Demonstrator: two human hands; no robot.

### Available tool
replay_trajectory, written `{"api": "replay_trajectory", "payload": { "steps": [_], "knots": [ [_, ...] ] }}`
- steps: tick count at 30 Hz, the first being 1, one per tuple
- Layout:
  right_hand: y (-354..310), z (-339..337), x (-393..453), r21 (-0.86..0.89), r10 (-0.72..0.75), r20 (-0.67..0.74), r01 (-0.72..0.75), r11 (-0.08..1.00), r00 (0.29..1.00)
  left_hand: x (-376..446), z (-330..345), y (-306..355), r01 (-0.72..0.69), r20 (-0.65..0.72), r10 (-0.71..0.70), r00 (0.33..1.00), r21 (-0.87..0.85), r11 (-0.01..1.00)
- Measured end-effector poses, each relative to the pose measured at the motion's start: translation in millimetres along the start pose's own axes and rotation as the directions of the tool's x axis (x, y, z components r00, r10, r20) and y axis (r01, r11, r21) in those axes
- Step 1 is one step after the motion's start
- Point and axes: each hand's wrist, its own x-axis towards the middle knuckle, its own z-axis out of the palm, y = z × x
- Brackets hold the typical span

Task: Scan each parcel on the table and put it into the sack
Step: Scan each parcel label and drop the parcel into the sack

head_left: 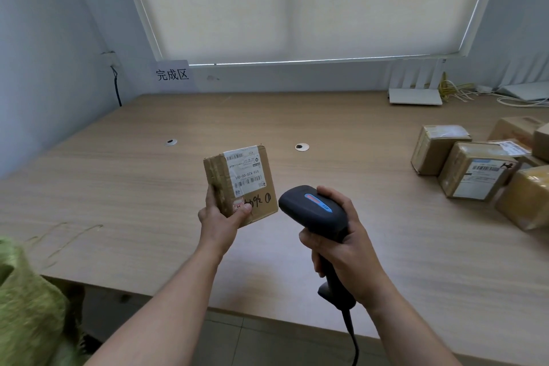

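Observation:
My left hand [221, 217] grips a small cardboard parcel [242, 181] by its lower edge and holds it above the table with its white shipping label facing me. My right hand [341, 244] holds a black barcode scanner [312, 211] by the handle. The scanner's head sits just right of the parcel's lower corner, and its cable hangs down off the table's front edge. Several more cardboard parcels [472, 175] lie grouped at the table's right side. A green sack [26, 300] shows at the lower left, beside the table's corner.
The wooden table [148, 187] has two round cable holes. A white router [416, 92] and loose cables stand at the back right. A paper sign [172, 74] hangs on the wall at the back left, under a drawn window blind.

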Motion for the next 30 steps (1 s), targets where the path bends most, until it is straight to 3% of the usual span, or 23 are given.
{"api": "replay_trajectory", "payload": {
  "steps": [6, 15, 25, 30],
  "knots": [
    [-3.7, -5.2, 1.4, -0.087, -0.044, -0.007, 0.043, 0.995, 0.999, -20.5, -3.1, 5.2, 0.037, -0.003, -0.038, 0.999, -0.047, 0.998],
    [-4.2, -2.7, 7.4, -0.073, -0.056, 0.116, 0.065, 0.995, 0.992, -62.9, -24.7, 8.1, 0.010, -0.016, -0.011, 1.000, -0.011, 1.000],
    [-1.1, 32.4, 14.9, -0.034, -0.034, 0.302, 0.046, 0.998, 0.953, -113.9, -69.8, 1.9, 0.018, -0.336, -0.002, 0.942, 0.044, 0.999],
    [0.0, 65.7, 18.1, -0.033, -0.028, 0.362, 0.043, 0.999, 0.932, -124.3, -99.7, -5.0, 0.027, -0.418, 0.010, 0.909, 0.081, 0.996]
  ]
}}
